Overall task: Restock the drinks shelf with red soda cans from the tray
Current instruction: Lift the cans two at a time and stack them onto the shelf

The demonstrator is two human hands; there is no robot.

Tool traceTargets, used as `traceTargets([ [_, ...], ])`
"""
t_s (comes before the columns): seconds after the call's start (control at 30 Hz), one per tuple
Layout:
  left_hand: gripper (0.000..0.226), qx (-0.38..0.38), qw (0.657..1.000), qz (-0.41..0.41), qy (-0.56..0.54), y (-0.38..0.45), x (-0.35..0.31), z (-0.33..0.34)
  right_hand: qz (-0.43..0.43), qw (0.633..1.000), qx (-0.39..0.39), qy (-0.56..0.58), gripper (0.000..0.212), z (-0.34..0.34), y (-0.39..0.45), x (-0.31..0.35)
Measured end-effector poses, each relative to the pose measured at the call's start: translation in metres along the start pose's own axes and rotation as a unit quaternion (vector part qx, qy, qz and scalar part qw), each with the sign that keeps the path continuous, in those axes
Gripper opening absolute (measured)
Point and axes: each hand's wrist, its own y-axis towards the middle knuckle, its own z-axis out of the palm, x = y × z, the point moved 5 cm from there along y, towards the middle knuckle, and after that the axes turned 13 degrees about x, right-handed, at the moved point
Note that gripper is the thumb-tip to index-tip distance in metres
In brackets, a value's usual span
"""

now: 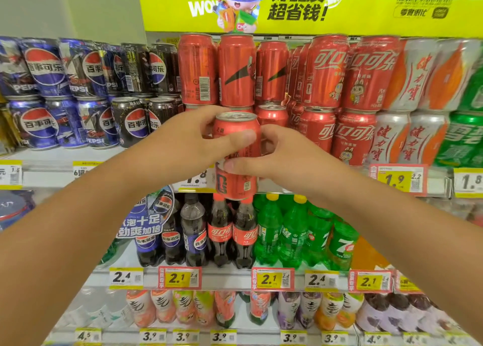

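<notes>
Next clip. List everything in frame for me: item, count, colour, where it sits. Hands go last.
Held cans: two, red, stacked, in front of the top shelf's red section.
Shelved red cans: many, two layers, top shelf centre.
Pepsi cans: many, blue and black, top shelf left.
White-orange cans: several, top shelf right.
Green cans: a few, far right.
Cola bottles: several, dark, middle shelf.
Green bottles: several, middle shelf right.
Juice bottles: many, mixed colours, bottom shelf.
Price tags: many, yellow, shelf edges.
Banner: one, yellow-green, top.
Left hand: grips upper can.
Right hand: grips lower can.
</notes>
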Motion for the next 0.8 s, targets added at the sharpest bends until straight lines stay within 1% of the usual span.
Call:
traceTargets([
  [0.07, 0.068, -0.027, 0.998, 0.015, 0.058, -0.006, 0.003, -0.003, 0.006, 1.0, -0.003, -0.015, 0.056, -0.005, 0.0, 0.002],
  [0.1, 0.083, -0.033, 0.995, 0.006, 0.096, -0.009, 0.006, -0.006, 0.009, 1.0, -0.005, -0.017, 0.053, -0.008, 0.0, 0.003],
  [0.13, 0.094, -0.035, 0.99, -0.012, 0.133, -0.012, 0.01, -0.009, 0.011, 1.0, -0.009, -0.014, 0.05, -0.012, 0.001, 0.005],
  [0.17, 0.099, -0.034, 0.985, -0.024, 0.165, -0.014, 0.015, -0.01, 0.01, 1.0, -0.015, -0.007, 0.046, -0.017, 0.001, 0.008],
  [0.23, 0.1, -0.035, 0.973, -0.054, 0.22, -0.021, 0.021, -0.011, 0.01, 0.999, -0.041, -0.002, 0.042, -0.027, 0.002, 0.014],
  [0.33, 0.102, -0.004, 0.958, -0.08, 0.274, -0.024, 0.028, -0.004, 0.016, 0.996, -0.088, -0.019, 0.048, -0.043, 0.003, 0.022],
  [0.4, 0.102, 0.017, 0.946, -0.081, 0.313, -0.024, 0.031, 0.0, 0.009, 0.994, -0.108, -0.019, 0.049, -0.052, 0.003, 0.03],
  [0.53, 0.101, 0.03, 0.906, -0.058, 0.418, -0.023, 0.035, 0.006, -0.006, 0.988, -0.15, -0.022, 0.045, -0.069, 0.006, 0.052],
  [0.63, 0.099, 0.026, 0.901, -0.049, 0.431, -0.022, 0.038, 0.007, -0.003, 0.985, -0.169, -0.04, 0.036, -0.075, 0.008, 0.069],
  [0.7, 0.097, 0.026, 0.9, -0.044, 0.432, -0.022, 0.039, 0.008, -0.002, 0.982, -0.181, -0.062, 0.034, -0.075, 0.008, 0.076],
  [0.8, 0.099, 0.029, 0.898, -0.044, 0.438, -0.02, 0.04, 0.008, -0.002, 0.978, -0.197, -0.065, 0.032, -0.074, 0.004, 0.08],
])
